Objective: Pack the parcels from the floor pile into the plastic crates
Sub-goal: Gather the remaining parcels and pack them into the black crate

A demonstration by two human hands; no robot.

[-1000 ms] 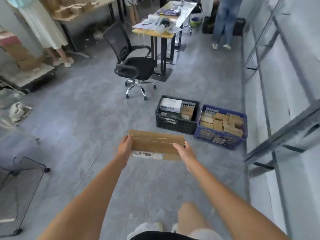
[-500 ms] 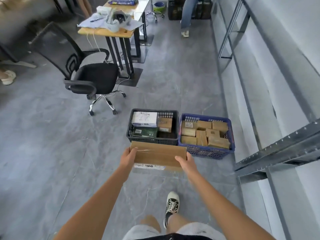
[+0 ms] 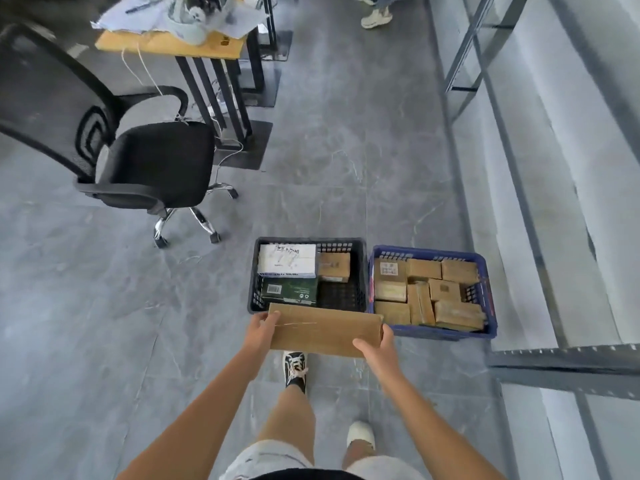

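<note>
Between your two hands, the long cardboard parcel [image 3: 323, 330] is held level, its far edge over the near rim of the black crate [image 3: 362, 271]: your left hand [image 3: 260, 332] clasps one short end and your right hand [image 3: 375, 346] the other, fingers curled around the edges. Judge it stiff and fairly light; its taped face may be slick, so keep hold at the ends. Beside it, the blue crate [image 3: 490, 308] looks nearly full.
</note>
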